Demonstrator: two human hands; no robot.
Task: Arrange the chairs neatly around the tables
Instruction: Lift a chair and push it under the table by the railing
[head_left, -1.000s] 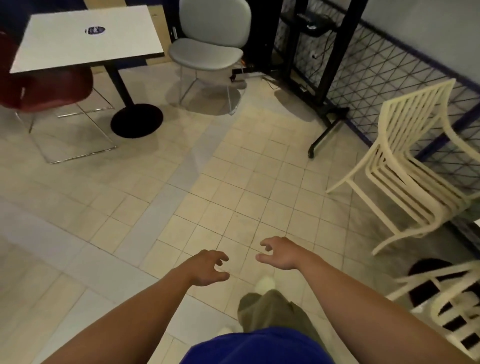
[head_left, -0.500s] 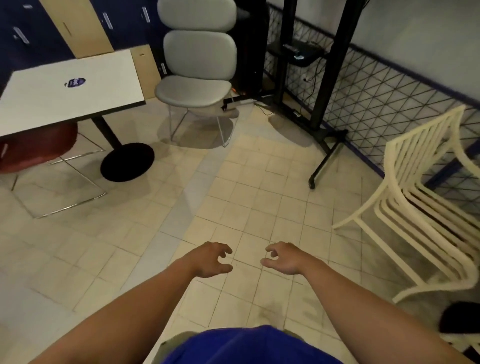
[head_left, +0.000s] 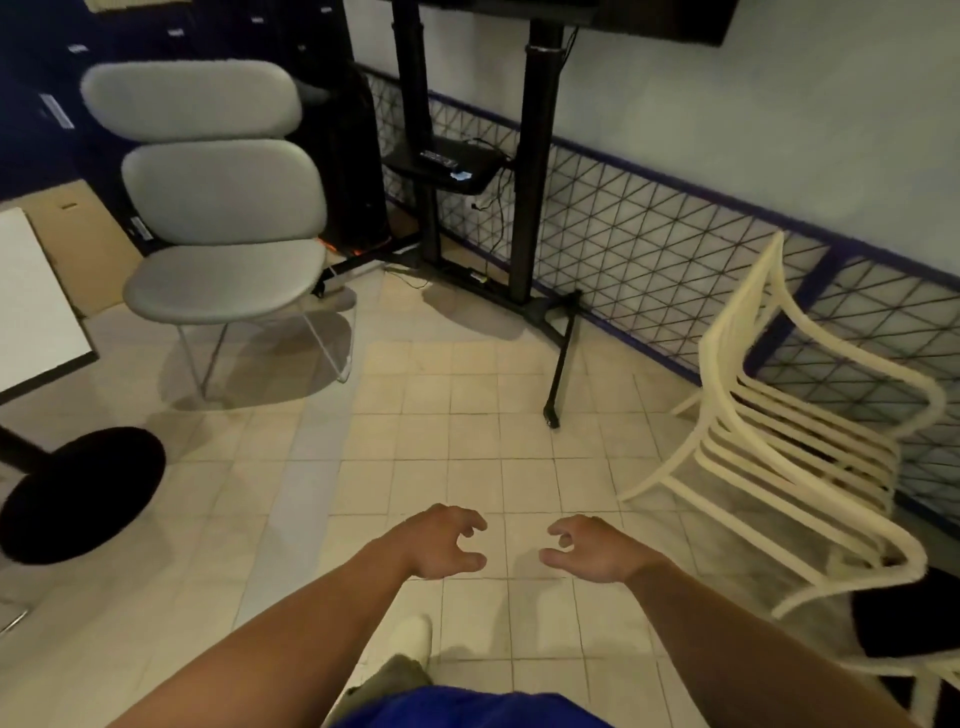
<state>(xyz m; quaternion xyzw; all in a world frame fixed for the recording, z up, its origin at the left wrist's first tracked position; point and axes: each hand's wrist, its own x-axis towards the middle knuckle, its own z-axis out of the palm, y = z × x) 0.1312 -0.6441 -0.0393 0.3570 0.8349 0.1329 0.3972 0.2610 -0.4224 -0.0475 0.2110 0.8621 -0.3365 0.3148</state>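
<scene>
A grey padded chair on a thin wire frame stands at the upper left, beside the corner of a white table with a round black base. A cream slatted plastic chair stands at the right against the mesh fence. My left hand and my right hand hang side by side over the tiled floor in the lower middle, fingers loosely curled, holding nothing and touching no chair.
A black TV stand with a shelf and cables stands at the back, one leg reaching out onto the floor. Blue-framed mesh fence runs along the right wall. Part of another cream chair and a dark base show at the lower right.
The view has swung right and come closer: the grey chair and TV stand are larger, the table has slid to the left edge and the red chair is out of view. Both hands stay empty.
</scene>
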